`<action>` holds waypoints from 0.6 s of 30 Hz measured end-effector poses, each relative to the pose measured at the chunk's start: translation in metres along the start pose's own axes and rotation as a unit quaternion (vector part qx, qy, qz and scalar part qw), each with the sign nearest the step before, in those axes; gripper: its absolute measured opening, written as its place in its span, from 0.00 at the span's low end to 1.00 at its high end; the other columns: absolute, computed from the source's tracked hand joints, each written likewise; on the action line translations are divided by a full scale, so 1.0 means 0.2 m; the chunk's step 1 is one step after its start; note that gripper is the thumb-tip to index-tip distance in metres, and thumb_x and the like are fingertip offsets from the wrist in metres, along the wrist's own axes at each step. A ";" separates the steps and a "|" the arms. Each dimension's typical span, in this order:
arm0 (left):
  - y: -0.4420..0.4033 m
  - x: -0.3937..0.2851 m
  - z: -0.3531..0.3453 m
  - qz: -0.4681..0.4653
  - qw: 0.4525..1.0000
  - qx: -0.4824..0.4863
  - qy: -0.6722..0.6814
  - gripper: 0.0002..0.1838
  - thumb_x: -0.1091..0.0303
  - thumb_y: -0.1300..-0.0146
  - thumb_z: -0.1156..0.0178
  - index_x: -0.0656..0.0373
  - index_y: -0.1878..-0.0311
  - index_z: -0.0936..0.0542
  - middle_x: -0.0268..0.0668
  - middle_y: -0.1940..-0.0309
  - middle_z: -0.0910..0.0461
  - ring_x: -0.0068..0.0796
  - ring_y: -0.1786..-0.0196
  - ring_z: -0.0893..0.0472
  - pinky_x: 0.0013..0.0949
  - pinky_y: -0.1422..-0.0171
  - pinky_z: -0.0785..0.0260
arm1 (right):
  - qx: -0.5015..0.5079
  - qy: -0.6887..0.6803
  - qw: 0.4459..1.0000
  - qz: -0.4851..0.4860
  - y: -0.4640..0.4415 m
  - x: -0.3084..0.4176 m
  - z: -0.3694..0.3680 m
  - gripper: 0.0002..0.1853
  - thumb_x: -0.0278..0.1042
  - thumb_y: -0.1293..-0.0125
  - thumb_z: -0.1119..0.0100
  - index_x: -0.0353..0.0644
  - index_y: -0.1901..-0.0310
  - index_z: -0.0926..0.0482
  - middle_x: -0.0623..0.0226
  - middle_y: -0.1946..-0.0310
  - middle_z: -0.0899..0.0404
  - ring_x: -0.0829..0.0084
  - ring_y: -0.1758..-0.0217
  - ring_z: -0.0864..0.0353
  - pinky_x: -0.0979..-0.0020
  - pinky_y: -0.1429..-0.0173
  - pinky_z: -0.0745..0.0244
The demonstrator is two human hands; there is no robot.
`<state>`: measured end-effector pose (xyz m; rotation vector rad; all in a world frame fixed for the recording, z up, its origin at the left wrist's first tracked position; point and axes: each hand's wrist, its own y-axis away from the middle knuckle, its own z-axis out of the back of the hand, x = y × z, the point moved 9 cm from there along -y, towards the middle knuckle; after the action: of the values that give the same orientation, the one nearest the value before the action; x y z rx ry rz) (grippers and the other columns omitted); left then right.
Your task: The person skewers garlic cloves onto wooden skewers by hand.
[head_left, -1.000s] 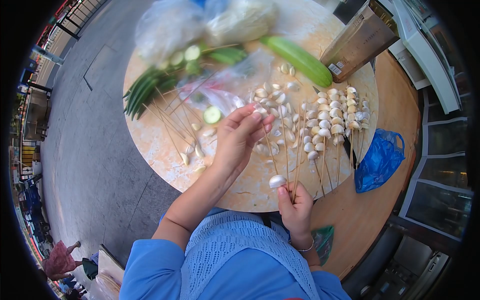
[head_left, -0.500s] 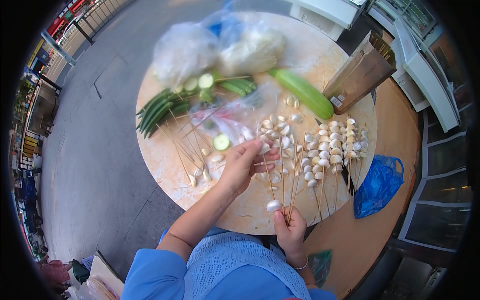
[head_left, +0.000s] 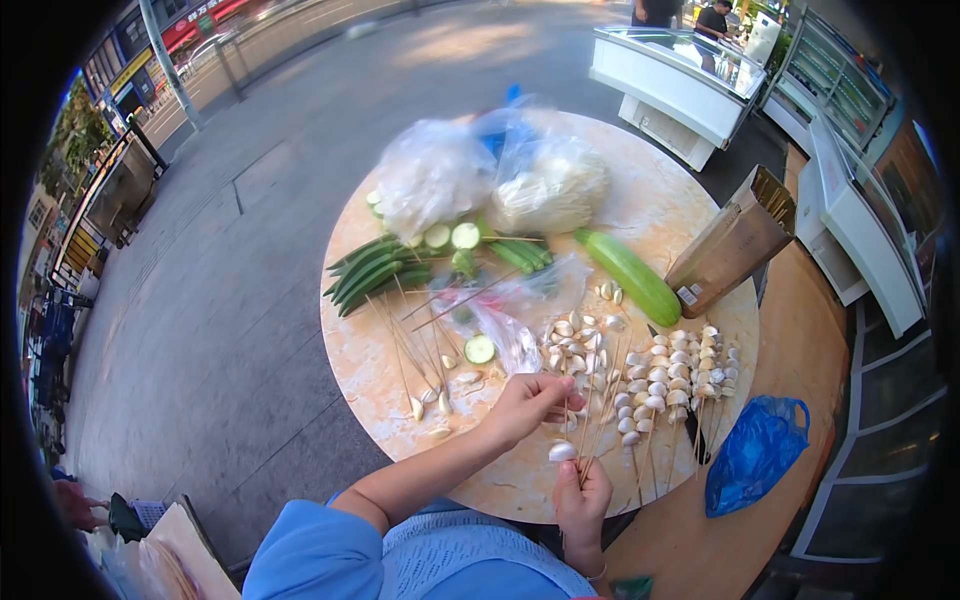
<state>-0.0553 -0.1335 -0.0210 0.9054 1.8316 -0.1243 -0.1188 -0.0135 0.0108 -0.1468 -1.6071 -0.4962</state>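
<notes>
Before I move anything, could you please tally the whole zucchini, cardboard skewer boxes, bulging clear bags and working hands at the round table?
Whole zucchini: 1
Cardboard skewer box: 1
Bulging clear bags: 2
Left hand and right hand: 2
Total: 6

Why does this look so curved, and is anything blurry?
Head view: strong fisheye-like curving, probably from a very wide lens, with blackened corners; head view: the white plastic bag looks smeared, the skewered garlic crisper; head view: bright light patches the far pavement.
</notes>
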 end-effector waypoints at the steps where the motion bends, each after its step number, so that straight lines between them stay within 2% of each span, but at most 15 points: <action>1: 0.05 0.07 -0.08 0.015 0.998 0.034 -0.042 0.19 0.58 0.33 0.53 0.64 0.63 0.21 0.36 0.69 0.20 0.20 0.66 0.23 0.25 0.62 0.29 | -0.027 -0.023 0.999 0.004 -0.04 0.01 0.02 0.07 0.30 0.36 0.50 0.35 0.64 0.28 0.79 0.83 0.35 0.90 0.82 0.42 0.84 0.78 0.47; 3: 0.09 0.10 -0.13 0.007 1.000 0.029 -0.006 0.18 0.57 0.34 0.51 0.64 0.65 0.21 0.34 0.71 0.21 0.18 0.68 0.24 0.23 0.64 0.30 | -0.055 -0.041 0.998 0.012 -0.07 0.01 0.06 0.08 0.30 0.36 0.51 0.34 0.61 0.28 0.79 0.82 0.35 0.90 0.82 0.43 0.84 0.78 0.48; 5: 0.08 0.09 -0.14 0.002 0.999 0.034 0.027 0.18 0.57 0.35 0.50 0.64 0.66 0.20 0.31 0.73 0.22 0.15 0.69 0.26 0.21 0.67 0.32 | -0.054 -0.028 0.997 0.055 -0.08 0.04 0.05 0.09 0.33 0.35 0.51 0.40 0.72 0.32 0.78 0.90 0.38 0.89 0.89 0.44 0.84 0.86 0.50; 6: 0.09 0.08 -0.14 -0.004 0.999 0.037 0.013 0.18 0.57 0.35 0.50 0.64 0.66 0.20 0.31 0.73 0.22 0.15 0.70 0.26 0.20 0.67 0.32 | -0.050 -0.011 0.997 0.055 -0.08 0.03 0.06 0.10 0.33 0.35 0.51 0.40 0.73 0.33 0.78 0.90 0.38 0.88 0.90 0.43 0.83 0.86 0.50; 10: 0.11 0.11 -0.17 -0.001 0.998 0.057 -0.004 0.18 0.58 0.34 0.51 0.64 0.62 0.21 0.31 0.72 0.22 0.15 0.69 0.26 0.21 0.66 0.31 | -0.055 -0.016 0.997 0.046 -0.06 0.03 0.08 0.10 0.33 0.34 0.51 0.40 0.73 0.33 0.77 0.90 0.38 0.88 0.90 0.44 0.83 0.86 0.50; 12: 0.12 0.14 -0.17 0.011 0.997 0.069 -0.015 0.17 0.58 0.34 0.51 0.64 0.60 0.22 0.32 0.70 0.22 0.16 0.68 0.25 0.22 0.64 0.30 | -0.057 -0.037 0.997 0.029 -0.03 0.02 0.10 0.07 0.31 0.35 0.51 0.36 0.62 0.28 0.79 0.85 0.36 0.90 0.87 0.42 0.84 0.83 0.47; 15: 0.11 0.06 -0.18 -0.049 0.994 0.076 -0.069 0.15 0.60 0.35 0.49 0.63 0.60 0.21 0.33 0.70 0.21 0.19 0.69 0.24 0.24 0.64 0.30 | -0.106 -0.056 0.992 0.033 0.02 0.05 0.17 0.06 0.30 0.35 0.52 0.36 0.66 0.29 0.79 0.87 0.37 0.89 0.89 0.43 0.84 0.85 0.49; 16: 0.10 -0.10 -0.15 -0.166 0.961 0.027 -0.219 0.14 0.60 0.37 0.47 0.61 0.62 0.21 0.35 0.70 0.21 0.25 0.69 0.23 0.26 0.66 0.29 | -0.123 -0.052 0.990 0.041 0.03 0.04 0.21 0.06 0.30 0.35 0.52 0.36 0.66 0.29 0.78 0.88 0.38 0.89 0.90 0.44 0.84 0.86 0.51; 17: 0.12 -0.24 -0.16 -0.274 0.891 -0.023 -0.362 0.13 0.59 0.39 0.45 0.59 0.64 0.21 0.37 0.71 0.21 0.31 0.70 0.21 0.28 0.67 0.29 | -0.118 -0.051 0.991 0.042 0.04 0.04 0.21 0.06 0.30 0.35 0.52 0.36 0.66 0.29 0.78 0.88 0.38 0.89 0.90 0.44 0.84 0.86 0.51; 18: 0.15 -0.31 -0.22 -0.379 0.778 -0.048 -0.498 0.09 0.65 0.43 0.44 0.57 0.62 0.22 0.36 0.68 0.22 0.35 0.67 0.21 0.32 0.63 0.28 | -0.134 -0.053 0.989 0.043 0.05 0.04 0.24 0.06 0.30 0.35 0.51 0.36 0.66 0.29 0.78 0.89 0.38 0.89 0.90 0.44 0.84 0.86 0.51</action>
<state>-0.0589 -0.1237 0.0611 -0.0998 1.0375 -0.8404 -0.1598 0.0136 0.0201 -0.4495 -1.6234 -0.6460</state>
